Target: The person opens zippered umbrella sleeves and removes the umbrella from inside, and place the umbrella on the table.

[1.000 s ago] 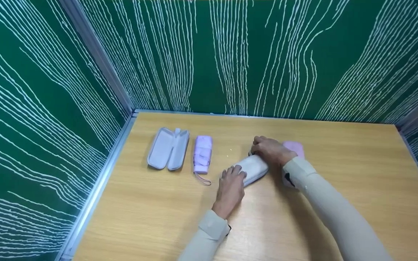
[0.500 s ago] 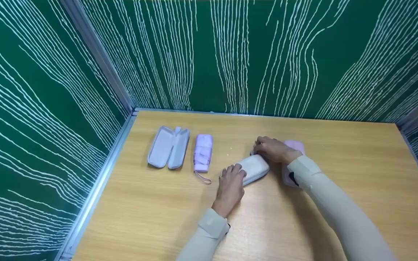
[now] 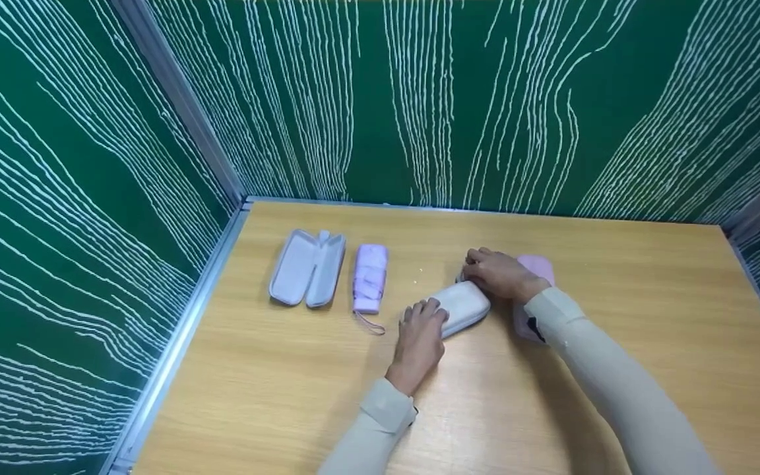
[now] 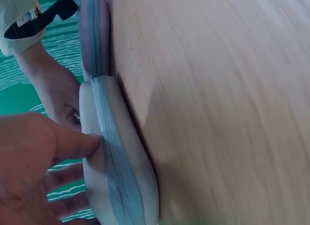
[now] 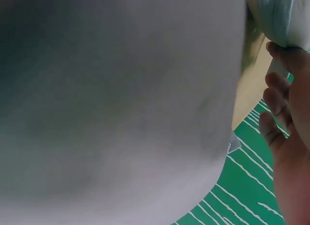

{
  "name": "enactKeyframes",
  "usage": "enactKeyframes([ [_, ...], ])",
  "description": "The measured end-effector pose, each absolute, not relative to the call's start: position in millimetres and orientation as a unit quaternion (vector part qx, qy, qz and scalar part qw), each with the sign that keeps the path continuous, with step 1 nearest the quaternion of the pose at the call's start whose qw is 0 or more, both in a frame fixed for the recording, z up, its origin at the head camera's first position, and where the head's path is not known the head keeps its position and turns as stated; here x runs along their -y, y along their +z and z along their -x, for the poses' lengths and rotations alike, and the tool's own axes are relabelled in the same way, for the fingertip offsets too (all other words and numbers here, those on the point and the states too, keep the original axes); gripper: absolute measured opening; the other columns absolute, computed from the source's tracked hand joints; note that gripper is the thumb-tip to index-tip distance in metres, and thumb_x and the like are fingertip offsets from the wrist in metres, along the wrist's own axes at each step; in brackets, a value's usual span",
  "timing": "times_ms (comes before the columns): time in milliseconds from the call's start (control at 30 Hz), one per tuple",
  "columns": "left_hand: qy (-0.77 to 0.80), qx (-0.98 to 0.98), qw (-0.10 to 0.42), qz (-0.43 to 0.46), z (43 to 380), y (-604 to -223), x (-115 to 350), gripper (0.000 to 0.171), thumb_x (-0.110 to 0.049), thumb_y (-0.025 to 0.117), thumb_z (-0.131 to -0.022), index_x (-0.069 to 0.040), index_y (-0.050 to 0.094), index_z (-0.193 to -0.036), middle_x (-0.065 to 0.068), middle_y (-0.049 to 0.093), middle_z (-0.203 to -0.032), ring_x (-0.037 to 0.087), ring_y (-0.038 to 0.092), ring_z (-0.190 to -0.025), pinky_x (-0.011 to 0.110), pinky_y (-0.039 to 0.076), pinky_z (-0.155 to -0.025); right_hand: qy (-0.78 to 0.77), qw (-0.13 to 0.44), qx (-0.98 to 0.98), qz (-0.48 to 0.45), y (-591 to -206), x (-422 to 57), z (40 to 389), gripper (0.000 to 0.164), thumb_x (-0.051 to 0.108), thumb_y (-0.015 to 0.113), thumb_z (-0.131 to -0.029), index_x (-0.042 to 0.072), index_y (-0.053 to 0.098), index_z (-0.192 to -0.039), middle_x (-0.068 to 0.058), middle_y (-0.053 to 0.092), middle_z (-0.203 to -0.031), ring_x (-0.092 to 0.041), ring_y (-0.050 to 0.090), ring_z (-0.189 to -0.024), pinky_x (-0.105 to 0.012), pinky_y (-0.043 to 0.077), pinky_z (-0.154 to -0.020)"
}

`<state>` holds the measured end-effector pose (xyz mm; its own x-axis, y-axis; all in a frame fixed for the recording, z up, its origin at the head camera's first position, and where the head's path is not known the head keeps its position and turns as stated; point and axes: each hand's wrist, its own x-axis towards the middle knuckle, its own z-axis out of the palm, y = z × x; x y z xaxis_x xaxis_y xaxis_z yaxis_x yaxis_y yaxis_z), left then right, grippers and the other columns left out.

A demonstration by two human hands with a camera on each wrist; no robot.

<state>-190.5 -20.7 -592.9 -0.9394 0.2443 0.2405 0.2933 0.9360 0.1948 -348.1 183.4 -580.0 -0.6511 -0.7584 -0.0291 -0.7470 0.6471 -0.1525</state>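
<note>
A pale grey zippered case [image 3: 462,307] lies aslant on the wooden table. My left hand [image 3: 419,336] holds its near left end, fingers over the top. In the left wrist view, the left thumb [image 4: 80,143] presses against the side by the zip band [image 4: 114,157]. My right hand [image 3: 499,274] is curled at the case's far end. In the right wrist view, a fingertip of the right hand [image 5: 295,113] meets the zip edge; what it pinches there is mostly hidden. A pink zippered case [image 3: 535,267] lies partly under the right wrist.
On the left of the table [image 3: 274,382] lie an open grey hinged case [image 3: 294,270] and a folded lilac umbrella [image 3: 370,277] with a wrist loop. Green walls [image 3: 393,99] with white wavy lines close off the back and sides.
The right hand has shifted very slightly to the right. The left hand and the grey case stay almost as they were.
</note>
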Motion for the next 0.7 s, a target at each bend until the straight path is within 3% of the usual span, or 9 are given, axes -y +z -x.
enactKeyframes([
  [400, -0.099, 0.978, 0.119, 0.137, 190.1, -592.8, 20.0, 0.025, -0.008, 0.08, -0.084, -0.02, 0.077, -0.105, -0.003, 0.066, -0.115, 0.02, 0.064, -0.109, 0.038, 0.057, -0.085, -0.001, -0.033, -0.89, 0.455, -581.8, -187.0, 341.3, 0.023, 0.007, 0.066, -0.102, 0.017, 0.081, -0.118, -0.01, 0.066, -0.111, -0.029, 0.064, -0.104, -0.049, 0.058, -0.098],
  [700, -0.105, 0.978, 0.124, 0.134, 190.8, -594.0, 21.5, 0.026, -0.007, 0.081, -0.082, -0.019, 0.077, -0.105, -0.003, 0.066, -0.112, 0.021, 0.065, -0.108, 0.038, 0.057, -0.084, 0.028, -0.055, -0.883, 0.465, -579.7, -197.2, 336.4, 0.034, 0.0, 0.07, -0.097, 0.017, 0.078, -0.125, -0.009, 0.067, -0.11, -0.028, 0.063, -0.101, -0.047, 0.057, -0.097],
])
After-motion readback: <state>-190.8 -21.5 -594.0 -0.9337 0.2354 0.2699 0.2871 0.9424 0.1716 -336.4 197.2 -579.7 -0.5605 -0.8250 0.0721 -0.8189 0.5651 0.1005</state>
